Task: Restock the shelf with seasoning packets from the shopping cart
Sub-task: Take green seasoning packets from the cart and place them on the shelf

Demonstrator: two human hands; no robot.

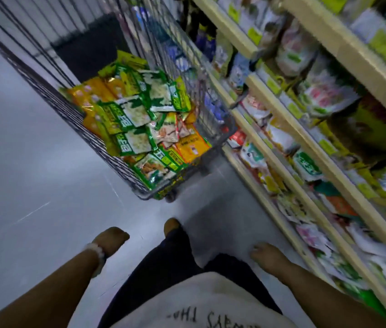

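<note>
From the head camera, one wire shopping cart point(125, 129) stood on the grey floor point(21, 185), just beside the shelf point(289, 129) on the right. A heap of seasoning packets point(137, 124) lay inside the cart, green-and-white ones mixed with yellow and orange ones; blur made an exact count impossible. At least three shelf tiers showed, each crowded with blurred packets. Both hands hung low, well apart from the cart. The left hand point(109, 240), with a pale beaded bracelet point(96, 253) at the wrist, held nothing, fingers loosely curled. The right hand point(266, 254) was also empty, fingers relaxed.
</note>
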